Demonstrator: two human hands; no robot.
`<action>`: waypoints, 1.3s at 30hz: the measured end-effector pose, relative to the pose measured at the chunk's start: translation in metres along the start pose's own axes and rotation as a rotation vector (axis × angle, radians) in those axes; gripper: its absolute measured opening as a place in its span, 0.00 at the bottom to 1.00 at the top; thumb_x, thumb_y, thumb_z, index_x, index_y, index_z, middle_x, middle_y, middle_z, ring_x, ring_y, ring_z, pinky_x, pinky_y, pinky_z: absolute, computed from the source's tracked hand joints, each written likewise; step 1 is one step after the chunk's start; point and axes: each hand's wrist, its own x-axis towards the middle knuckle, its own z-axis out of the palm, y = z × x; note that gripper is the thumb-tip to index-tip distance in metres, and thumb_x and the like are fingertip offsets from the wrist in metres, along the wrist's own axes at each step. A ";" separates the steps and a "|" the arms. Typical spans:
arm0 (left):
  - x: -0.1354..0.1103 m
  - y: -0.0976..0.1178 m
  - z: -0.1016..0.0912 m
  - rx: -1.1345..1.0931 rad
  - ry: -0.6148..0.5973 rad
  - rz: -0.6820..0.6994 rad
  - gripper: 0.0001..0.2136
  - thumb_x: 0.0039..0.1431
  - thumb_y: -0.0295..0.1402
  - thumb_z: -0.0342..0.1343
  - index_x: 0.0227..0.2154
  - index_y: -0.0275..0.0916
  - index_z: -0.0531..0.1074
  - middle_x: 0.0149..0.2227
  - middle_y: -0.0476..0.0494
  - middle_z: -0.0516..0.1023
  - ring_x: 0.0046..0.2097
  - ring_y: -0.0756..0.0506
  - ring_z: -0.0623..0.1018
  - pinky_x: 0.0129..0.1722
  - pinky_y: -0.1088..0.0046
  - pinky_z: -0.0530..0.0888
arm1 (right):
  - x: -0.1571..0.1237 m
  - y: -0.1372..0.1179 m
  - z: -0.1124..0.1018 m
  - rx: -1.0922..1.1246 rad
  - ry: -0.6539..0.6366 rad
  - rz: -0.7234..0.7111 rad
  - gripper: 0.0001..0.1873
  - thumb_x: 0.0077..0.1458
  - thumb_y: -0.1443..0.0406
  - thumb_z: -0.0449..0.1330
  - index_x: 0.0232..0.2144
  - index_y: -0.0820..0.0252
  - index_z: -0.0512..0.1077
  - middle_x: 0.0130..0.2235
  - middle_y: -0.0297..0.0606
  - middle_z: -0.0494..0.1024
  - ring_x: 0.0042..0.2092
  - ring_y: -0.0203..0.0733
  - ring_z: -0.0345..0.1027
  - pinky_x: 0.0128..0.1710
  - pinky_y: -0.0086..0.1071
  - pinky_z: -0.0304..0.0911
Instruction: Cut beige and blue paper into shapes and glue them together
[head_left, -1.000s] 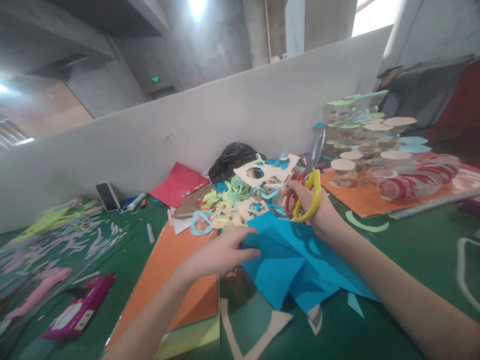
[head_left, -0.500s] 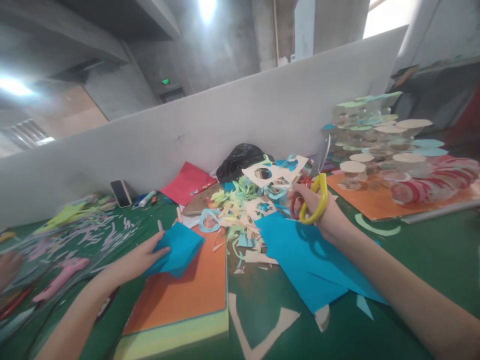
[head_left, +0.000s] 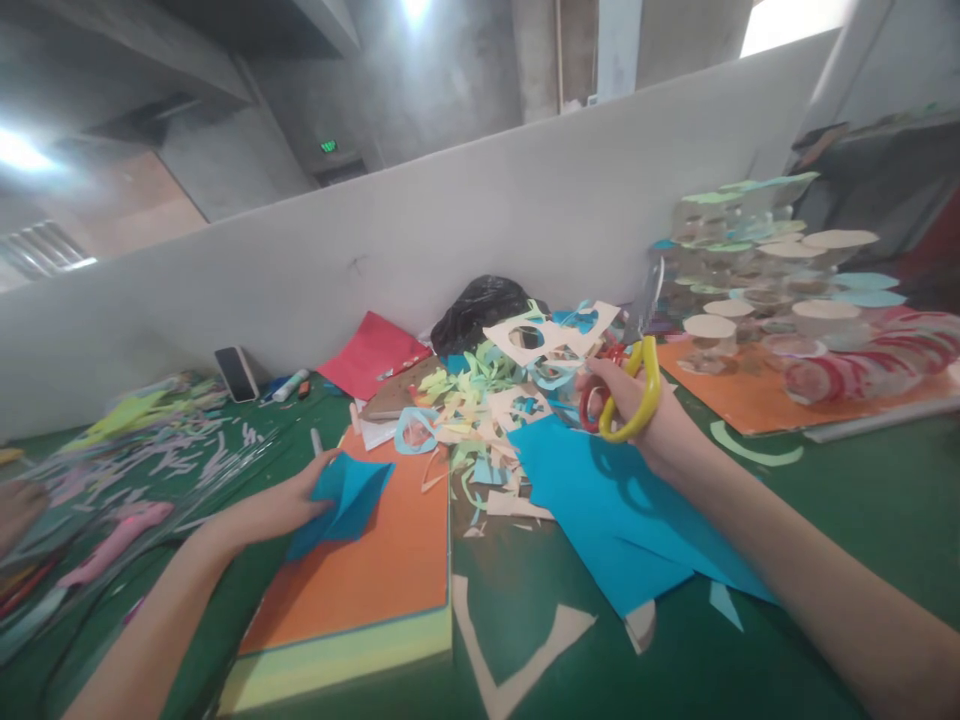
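My left hand (head_left: 289, 502) pinches a small folded piece of blue paper (head_left: 358, 502) above a stack of coloured paper (head_left: 382, 585) with an orange sheet on top. In my right hand (head_left: 667, 425) are scissors (head_left: 649, 385) with yellow and red on the handles; their blades are hard to make out. That hand is over larger blue sheets (head_left: 600, 530), which have a jagged upper left edge. Just beyond lies a pile of paper scraps (head_left: 480, 390), some with round holes cut out.
At right, tiers of clear cups (head_left: 709, 340) with paper discs and a red-striped bottle (head_left: 870, 365) sit on orange card (head_left: 724, 400). A black bag (head_left: 480, 310) rests by the partition (head_left: 375, 240). At left are a phone (head_left: 236, 375), a pink glue gun (head_left: 116, 545) and another person's hand (head_left: 19, 510).
My left hand has moved slightly and tilted the blue paper, so its fold shows more edge-on. My right hand stays over the blue sheets with the scissors. The view has shifted a little.
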 end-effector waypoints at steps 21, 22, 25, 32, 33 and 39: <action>0.021 0.025 0.051 0.455 0.175 -0.035 0.27 0.57 0.22 0.40 0.58 0.38 0.67 0.55 0.25 0.66 0.56 0.31 0.69 0.50 0.54 0.68 | -0.003 0.002 0.002 -0.068 -0.013 0.003 0.14 0.49 0.61 0.59 0.16 0.62 0.71 0.09 0.31 0.63 0.10 0.31 0.55 0.09 0.23 0.50; 0.017 0.029 0.051 0.461 0.183 -0.036 0.26 0.58 0.23 0.40 0.58 0.38 0.67 0.56 0.24 0.66 0.55 0.30 0.69 0.49 0.53 0.68 | -0.003 0.002 0.002 -0.065 -0.022 -0.006 0.15 0.49 0.60 0.58 0.16 0.62 0.71 0.09 0.30 0.63 0.10 0.31 0.55 0.09 0.23 0.51; 0.008 0.039 0.049 0.487 0.187 -0.075 0.26 0.60 0.25 0.38 0.59 0.39 0.67 0.57 0.23 0.65 0.54 0.27 0.70 0.46 0.51 0.69 | -0.004 0.004 0.000 -0.055 -0.044 -0.029 0.15 0.51 0.60 0.58 0.17 0.62 0.71 0.09 0.31 0.64 0.11 0.32 0.56 0.10 0.24 0.52; 0.001 0.037 0.047 0.415 0.159 -0.140 0.23 0.61 0.33 0.41 0.57 0.43 0.68 0.57 0.28 0.66 0.57 0.30 0.68 0.49 0.52 0.69 | -0.008 0.000 0.001 -0.048 -0.034 0.003 0.16 0.52 0.62 0.58 0.16 0.61 0.71 0.09 0.31 0.63 0.11 0.33 0.57 0.11 0.25 0.54; 0.001 0.036 0.047 0.414 0.169 -0.135 0.22 0.62 0.34 0.40 0.56 0.43 0.69 0.57 0.28 0.65 0.58 0.29 0.67 0.49 0.51 0.68 | -0.008 -0.002 0.002 -0.042 -0.029 0.019 0.16 0.52 0.63 0.57 0.15 0.61 0.70 0.09 0.31 0.63 0.11 0.32 0.57 0.11 0.24 0.54; -0.001 0.046 0.051 0.348 0.194 -0.077 0.24 0.64 0.44 0.39 0.54 0.38 0.69 0.59 0.29 0.66 0.59 0.28 0.64 0.51 0.49 0.67 | -0.009 -0.003 0.003 -0.021 -0.034 0.055 0.17 0.53 0.64 0.57 0.15 0.63 0.71 0.09 0.33 0.64 0.11 0.32 0.57 0.11 0.25 0.53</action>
